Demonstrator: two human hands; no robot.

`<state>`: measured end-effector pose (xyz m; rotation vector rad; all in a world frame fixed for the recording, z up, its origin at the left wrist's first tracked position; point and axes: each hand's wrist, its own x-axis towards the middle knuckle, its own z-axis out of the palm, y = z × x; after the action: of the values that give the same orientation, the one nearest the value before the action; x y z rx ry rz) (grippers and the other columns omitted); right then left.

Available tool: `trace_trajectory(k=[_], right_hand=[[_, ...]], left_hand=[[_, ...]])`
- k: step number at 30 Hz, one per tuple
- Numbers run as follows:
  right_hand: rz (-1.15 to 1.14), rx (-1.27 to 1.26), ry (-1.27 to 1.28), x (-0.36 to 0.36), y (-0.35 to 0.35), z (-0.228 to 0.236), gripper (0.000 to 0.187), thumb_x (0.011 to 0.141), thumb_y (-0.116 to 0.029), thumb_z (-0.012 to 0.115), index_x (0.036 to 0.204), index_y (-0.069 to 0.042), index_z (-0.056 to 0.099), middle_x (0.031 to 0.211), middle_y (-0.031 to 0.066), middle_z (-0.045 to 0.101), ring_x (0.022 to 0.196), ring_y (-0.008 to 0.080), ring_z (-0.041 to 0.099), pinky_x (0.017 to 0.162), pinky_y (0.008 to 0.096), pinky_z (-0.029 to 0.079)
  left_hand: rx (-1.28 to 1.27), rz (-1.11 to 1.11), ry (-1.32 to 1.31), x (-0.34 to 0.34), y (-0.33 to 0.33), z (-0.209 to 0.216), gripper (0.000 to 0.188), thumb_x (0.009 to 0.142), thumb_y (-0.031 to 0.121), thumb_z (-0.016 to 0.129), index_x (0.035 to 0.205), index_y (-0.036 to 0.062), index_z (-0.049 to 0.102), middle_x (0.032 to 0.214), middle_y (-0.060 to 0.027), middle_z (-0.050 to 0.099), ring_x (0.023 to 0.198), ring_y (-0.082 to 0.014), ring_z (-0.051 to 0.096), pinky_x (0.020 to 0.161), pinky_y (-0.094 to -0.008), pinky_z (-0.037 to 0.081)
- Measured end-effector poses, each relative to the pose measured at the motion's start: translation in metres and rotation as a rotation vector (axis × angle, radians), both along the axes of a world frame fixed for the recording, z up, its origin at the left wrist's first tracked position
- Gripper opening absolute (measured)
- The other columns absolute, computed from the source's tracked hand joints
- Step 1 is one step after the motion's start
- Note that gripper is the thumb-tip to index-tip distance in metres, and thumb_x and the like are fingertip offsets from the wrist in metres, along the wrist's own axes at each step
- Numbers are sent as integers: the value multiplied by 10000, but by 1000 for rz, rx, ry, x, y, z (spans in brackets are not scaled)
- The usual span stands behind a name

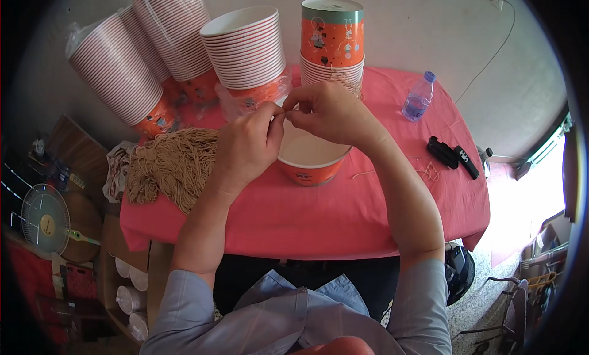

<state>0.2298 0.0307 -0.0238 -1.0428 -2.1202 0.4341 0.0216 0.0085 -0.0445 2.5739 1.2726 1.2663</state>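
Observation:
My left hand (250,137) and my right hand (336,113) meet fingertip to fingertip over an orange paper bucket (310,174) with a white inside. Both hands are closed in a pinch, and whatever lies between the fingertips is too small to make out. The bucket stands upright on the table, its far rim partly hidden by my hands. Thin tan strands (348,79) show just behind my right hand, in front of a bucket stack. Left of my left forearm lies a large heap of tan string (175,165).
Tall stacks of nested paper buckets (242,48) line the back left, some in clear plastic. Another bucket stack (332,33) rises behind my right hand. On the pink-red tablecloth (307,232) stand a water bottle (419,97) and black objects (451,156). A fan (46,220) is at left.

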Motion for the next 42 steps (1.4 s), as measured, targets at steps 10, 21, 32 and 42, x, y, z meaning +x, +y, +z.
trace_trajectory(k=[10,21,32,42], right_hand=[[-40,61,-128,-2,-1,-3,145,844,-226,721,921,-114,773,795,92,753,762,302,736,716,432,581],[-22,0,-98,1,0,0,130,846,-205,712,889,-86,742,788,98,745,748,303,729,708,432,566],[7,-351,29,19,-1,19,149,984,-146,675,960,-15,743,697,5,675,603,57,614,527,253,484],[99,-349,94,13,0,18,155,987,-170,696,984,-20,735,748,24,703,627,85,648,573,274,535]], left_hand=[[-4,-46,-48,2,3,-3,63,961,62,683,995,13,663,777,-200,690,672,-363,709,595,-427,514],[-50,-129,-165,-1,7,-5,33,970,17,673,978,-14,664,705,-118,630,584,-123,586,568,-320,463],[-88,-107,-276,-11,16,-1,80,986,11,650,1031,-31,700,818,-54,697,696,-79,625,626,-265,484],[-57,-200,-172,-6,15,-4,156,999,46,684,1129,-22,738,963,-107,755,850,-146,726,757,-299,562]])
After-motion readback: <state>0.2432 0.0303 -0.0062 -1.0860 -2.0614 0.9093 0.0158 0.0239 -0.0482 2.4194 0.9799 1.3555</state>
